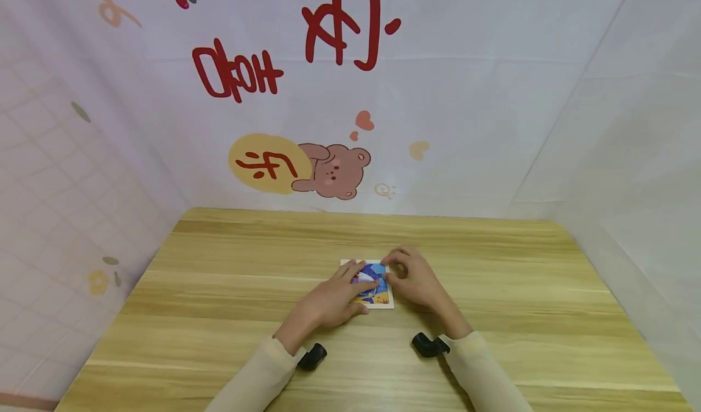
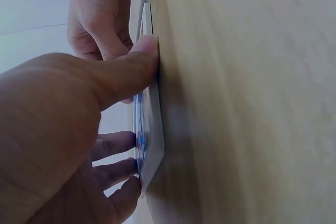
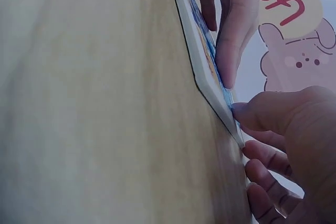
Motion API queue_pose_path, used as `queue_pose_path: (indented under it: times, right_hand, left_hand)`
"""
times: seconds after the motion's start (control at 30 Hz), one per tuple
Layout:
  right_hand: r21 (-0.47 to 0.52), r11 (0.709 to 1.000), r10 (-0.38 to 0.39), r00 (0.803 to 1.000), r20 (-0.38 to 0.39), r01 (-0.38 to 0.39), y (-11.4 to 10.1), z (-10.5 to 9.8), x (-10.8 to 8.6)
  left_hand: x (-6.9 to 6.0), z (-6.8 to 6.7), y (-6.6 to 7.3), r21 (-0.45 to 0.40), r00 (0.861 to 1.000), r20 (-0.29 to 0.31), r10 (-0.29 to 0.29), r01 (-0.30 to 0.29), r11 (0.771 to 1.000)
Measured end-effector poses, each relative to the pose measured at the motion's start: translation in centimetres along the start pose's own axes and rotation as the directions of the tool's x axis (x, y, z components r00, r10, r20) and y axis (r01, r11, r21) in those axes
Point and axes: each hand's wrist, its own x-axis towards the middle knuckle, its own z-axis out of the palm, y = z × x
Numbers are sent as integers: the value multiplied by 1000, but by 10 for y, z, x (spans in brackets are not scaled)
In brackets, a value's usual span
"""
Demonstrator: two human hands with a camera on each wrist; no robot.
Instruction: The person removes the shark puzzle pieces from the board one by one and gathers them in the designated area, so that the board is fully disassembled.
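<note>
A small square board [image 1: 390, 296] with a white border and a blue, white and orange picture lies flat on the wooden table. My left hand [image 1: 334, 299] rests over its left part, fingers spread on the picture; in the left wrist view its thumb lies at the board's edge [image 2: 154, 150]. Curved round the far right corner is my right hand [image 1: 417, 283]. The right wrist view has its thumb and a fingertip at the corner of the board [image 3: 197, 61], other fingers [image 3: 265, 205] bent beside it. Hands cover part of the picture.
Wooden table [image 1: 493, 260] under both forearms. Behind it hangs a white cloth [image 1: 465, 108] with red characters and a printed bear [image 1: 336, 171]. Black devices [image 1: 313, 357] sit at both wrists, by the light sleeves.
</note>
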Motion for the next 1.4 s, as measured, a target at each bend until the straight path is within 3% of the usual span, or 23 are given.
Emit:
queue_pose_path:
  times: [0.27,0.7,1.4]
  right_hand:
    - [-42,998,-39,999,-7,39,0,1,0]
    - [-52,998,20,1000,11,-19,-3,5,4]
    - [85,992,96,995,-39,-93,-9,1,1]
  left_hand:
    - [4,0,-1,31,1000,-15,9,-9,999]
    - [6,1,-4,23,1000,-29,-2,3,1000]
    - [4,1,-4,31,1000,-20,1,-1,1000]
